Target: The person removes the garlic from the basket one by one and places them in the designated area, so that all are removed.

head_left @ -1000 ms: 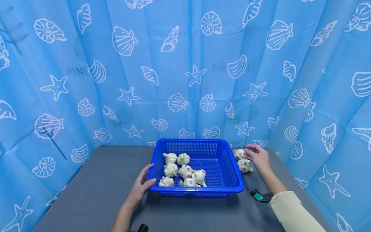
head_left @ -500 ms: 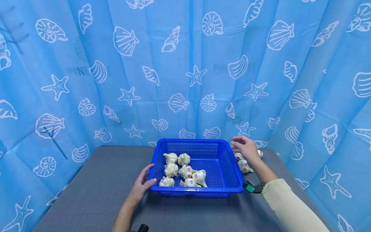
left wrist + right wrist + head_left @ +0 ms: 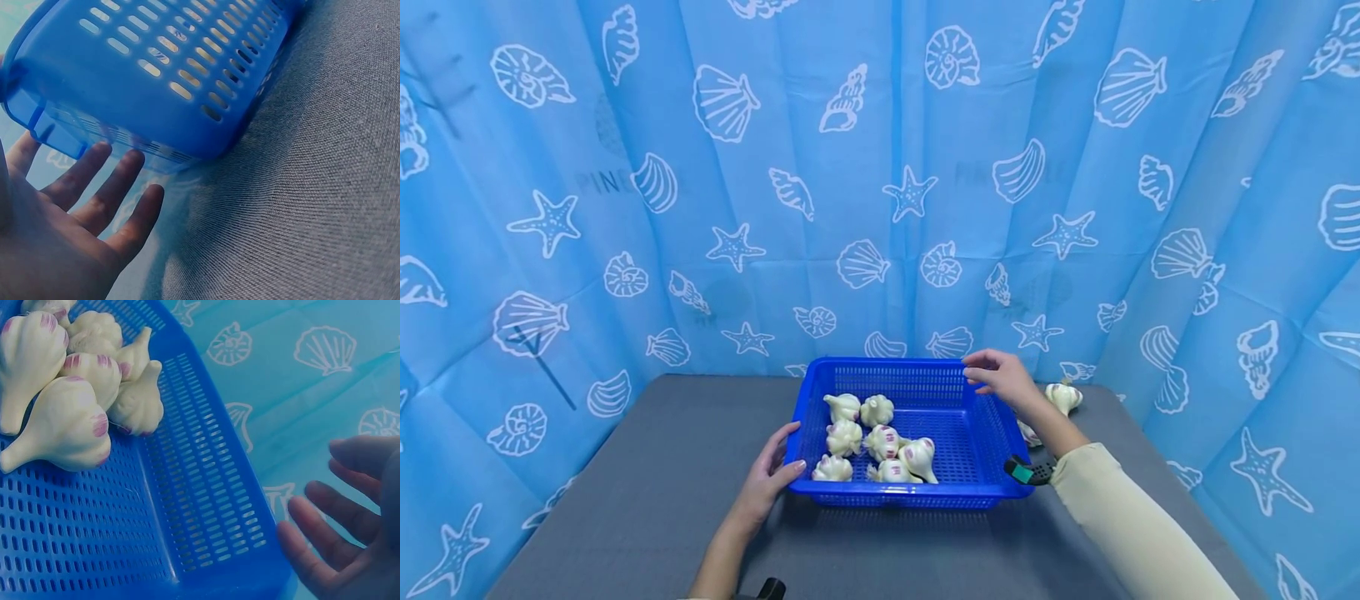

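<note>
A blue plastic basket (image 3: 910, 490) stands on the grey-covered table with several garlic bulbs (image 3: 919, 458) in its left half. At its left end my left hand (image 3: 763, 479) holds the rim, thumb over the top edge; in the left wrist view the other fingers (image 3: 112, 181) spread along the outside, below the rim. My right hand (image 3: 1003, 379) hovers at the back right corner of the basket, fingers loosely bent with nothing between them. The right wrist view shows that hand (image 3: 350, 531) beyond the basket wall, also holding nothing.
Right of the basket, a garlic bulb (image 3: 1063, 397) lies on the table (image 3: 647, 500); another bulb (image 3: 1028, 433) is partly hidden by the right forearm. A blue curtain (image 3: 880, 208) with white shell prints hangs behind the table and at both sides.
My right hand has left the garlic bulbs on the right and moved left to the basket's back corner, uncovering a bulb at the back right. My left hand stays on the rim.
</note>
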Demonstrator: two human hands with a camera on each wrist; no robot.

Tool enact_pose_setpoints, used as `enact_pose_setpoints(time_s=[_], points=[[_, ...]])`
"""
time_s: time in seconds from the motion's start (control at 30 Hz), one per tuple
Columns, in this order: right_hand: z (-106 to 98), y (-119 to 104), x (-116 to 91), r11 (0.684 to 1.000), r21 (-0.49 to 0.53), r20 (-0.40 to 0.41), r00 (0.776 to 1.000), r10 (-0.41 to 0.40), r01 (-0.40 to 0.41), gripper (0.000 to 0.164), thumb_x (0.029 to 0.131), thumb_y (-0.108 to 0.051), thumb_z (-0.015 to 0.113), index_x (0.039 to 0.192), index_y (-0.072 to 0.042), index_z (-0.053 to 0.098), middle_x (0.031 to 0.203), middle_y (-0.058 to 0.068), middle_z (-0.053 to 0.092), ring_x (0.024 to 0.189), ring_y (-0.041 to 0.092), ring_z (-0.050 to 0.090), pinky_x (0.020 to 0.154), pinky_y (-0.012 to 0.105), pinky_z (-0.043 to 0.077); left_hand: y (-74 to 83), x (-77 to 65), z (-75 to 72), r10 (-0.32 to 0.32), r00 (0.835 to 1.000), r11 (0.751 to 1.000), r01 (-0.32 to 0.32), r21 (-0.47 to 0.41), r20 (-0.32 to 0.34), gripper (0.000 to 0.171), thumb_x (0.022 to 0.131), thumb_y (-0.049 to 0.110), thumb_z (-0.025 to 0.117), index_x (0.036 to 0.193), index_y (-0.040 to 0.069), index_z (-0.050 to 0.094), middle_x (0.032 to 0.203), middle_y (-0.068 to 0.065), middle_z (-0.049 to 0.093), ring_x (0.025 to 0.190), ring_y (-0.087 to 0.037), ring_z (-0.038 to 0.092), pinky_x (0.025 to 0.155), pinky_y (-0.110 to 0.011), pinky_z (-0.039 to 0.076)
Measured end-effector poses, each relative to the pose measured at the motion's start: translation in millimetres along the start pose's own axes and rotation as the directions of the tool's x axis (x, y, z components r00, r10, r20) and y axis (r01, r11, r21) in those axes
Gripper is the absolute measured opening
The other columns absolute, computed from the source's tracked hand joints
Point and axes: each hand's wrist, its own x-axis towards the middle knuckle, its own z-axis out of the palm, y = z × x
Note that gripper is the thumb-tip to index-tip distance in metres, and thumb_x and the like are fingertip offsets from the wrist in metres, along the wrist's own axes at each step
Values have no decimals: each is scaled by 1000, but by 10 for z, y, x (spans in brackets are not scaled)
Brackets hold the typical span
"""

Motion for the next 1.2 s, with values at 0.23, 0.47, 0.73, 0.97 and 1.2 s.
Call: enact_pose_setpoints(time_s=[0.23,0.47,0.73,0.97,1.2], points=[[118,-23,65,997,-56,185,981,59,-50,34,94,-16,64,124,2,60,123,23,61,108,36,60,83,47,54,-10,6,-4,2,1000,1000,-2,-6,4,58,94,23,59,148,27,36,152,-24,31,132,-48,37,100,-63,36],[233,-10,107,994,-98,352,933,78,-46,36,93,-16,65,125,0,60,123,25,60,110,35,60,87,53,50,-6,5,-3,4,1000,1000,-4,-12,3,58,94,21,58,148,27,37,152,-24,30,133,-47,36,101,-63,35],[348,15,131,990,-120,486,865,125,-75,40,93,-16,66,129,-3,58,129,25,56,114,35,57,93,57,46,-4,5,-7,0,1000,1000,1,-15,6,58,94,20,58,148,27,37,152,-24,30,134,-47,35,101,-64,34],[446,28,164,979,-159,574,795,197,-128,49,90,-21,70,134,-4,56,135,24,53,120,34,54,95,59,43,0,7,-9,-2,1000,1000,2,-6,6,58,94,22,58,148,27,37,152,-24,30,134,-48,35,100,-64,35],[518,29,181,965,-198,625,736,260,-173,45,91,-18,69,133,-6,58,134,20,54,120,31,54,93,59,44,-6,10,-9,-6,1000,1000,6,-11,5,58,94,21,59,148,27,37,152,-23,31,133,-47,36,101,-64,35]])
